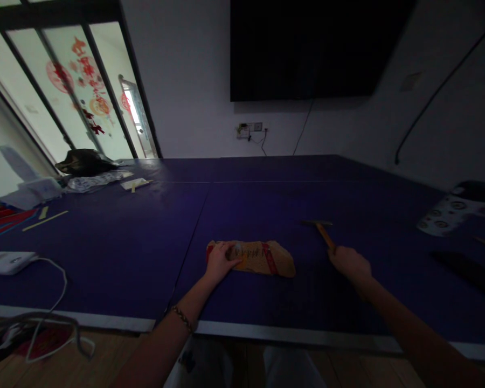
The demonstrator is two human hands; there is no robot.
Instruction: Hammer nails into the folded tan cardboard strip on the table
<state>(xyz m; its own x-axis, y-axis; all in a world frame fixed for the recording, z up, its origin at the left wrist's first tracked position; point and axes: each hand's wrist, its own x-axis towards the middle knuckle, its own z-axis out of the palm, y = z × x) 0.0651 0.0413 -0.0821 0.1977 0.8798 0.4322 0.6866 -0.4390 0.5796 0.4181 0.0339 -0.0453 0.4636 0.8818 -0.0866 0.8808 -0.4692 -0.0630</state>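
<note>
A brown cardboard piece point(281, 260) with red bands lies flat before me on the purple tabletop. My left hand point(219, 260) presses down on its left part, fingers bent and thumb out along the surface. Short dark marks stand in a row beside the fingertips; whether they are print or small objects, I cannot tell. A small yellow patch shows by the thumb. To the right of the cardboard, my right hand point(351, 264) is wrapped round the wooden handle of a hammer point(324, 233). The hammer's head points away from me, apart from the cardboard.
A white box-shaped device point(8, 262) with a cable lies at left. Red and blue strips point(8, 221), a plastic bag point(92, 181) and a dark bag point(84, 161) are farther back. A patterned container point(442, 213) and a dark flat object point(464, 269) lie at right.
</note>
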